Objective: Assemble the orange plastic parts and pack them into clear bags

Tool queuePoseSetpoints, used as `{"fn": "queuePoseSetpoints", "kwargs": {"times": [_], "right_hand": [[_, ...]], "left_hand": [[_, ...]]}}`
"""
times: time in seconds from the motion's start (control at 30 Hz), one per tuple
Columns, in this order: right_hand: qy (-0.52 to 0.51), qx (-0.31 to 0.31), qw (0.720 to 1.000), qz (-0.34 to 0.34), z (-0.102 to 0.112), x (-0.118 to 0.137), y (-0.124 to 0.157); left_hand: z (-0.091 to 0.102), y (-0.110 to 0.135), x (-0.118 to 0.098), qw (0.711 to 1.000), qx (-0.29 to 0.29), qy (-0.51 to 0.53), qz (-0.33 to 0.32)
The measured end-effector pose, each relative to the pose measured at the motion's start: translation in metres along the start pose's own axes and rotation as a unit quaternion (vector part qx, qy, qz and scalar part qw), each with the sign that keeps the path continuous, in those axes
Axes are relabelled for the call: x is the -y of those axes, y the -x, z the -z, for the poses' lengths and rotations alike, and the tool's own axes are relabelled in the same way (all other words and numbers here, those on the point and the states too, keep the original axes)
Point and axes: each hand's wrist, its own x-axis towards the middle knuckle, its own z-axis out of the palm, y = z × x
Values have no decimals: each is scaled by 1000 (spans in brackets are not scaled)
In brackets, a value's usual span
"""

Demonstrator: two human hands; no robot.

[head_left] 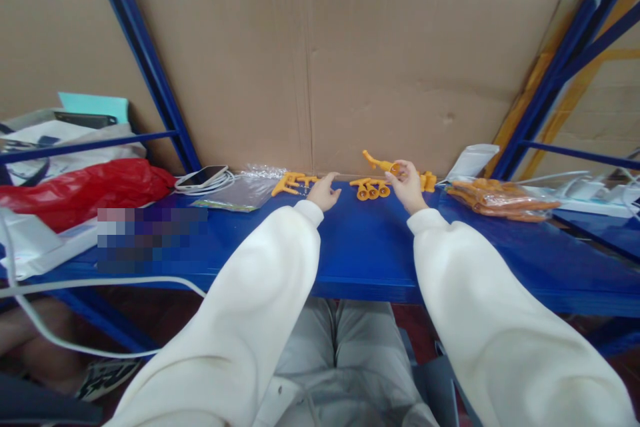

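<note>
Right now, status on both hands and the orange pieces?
Right hand holding one orange piece. Left hand beside orange parts, grip unclear. Row of cupped pieces between hands.

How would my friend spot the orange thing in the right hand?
Look at the big cardboard wall behind the blue table. Near its bottom, the right hand holds an orange piece with a long, bent stalk pointing left. Unlike the three orange cup-ended pieces lying just below, this one is held.

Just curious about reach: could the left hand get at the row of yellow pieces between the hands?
Probably yes: the left hand looks free and close, with just blue tabletop visible between it and the yellow pieces.
</note>
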Motion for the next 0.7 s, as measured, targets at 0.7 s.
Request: {"fn": "queuePoseSetpoints", "kwargs": {"times": [0.7], "right_hand": [[388, 126, 913, 10, 17, -27, 4]], "left_hand": [[-2, -2, 2, 995, 75, -67, -25]]}}
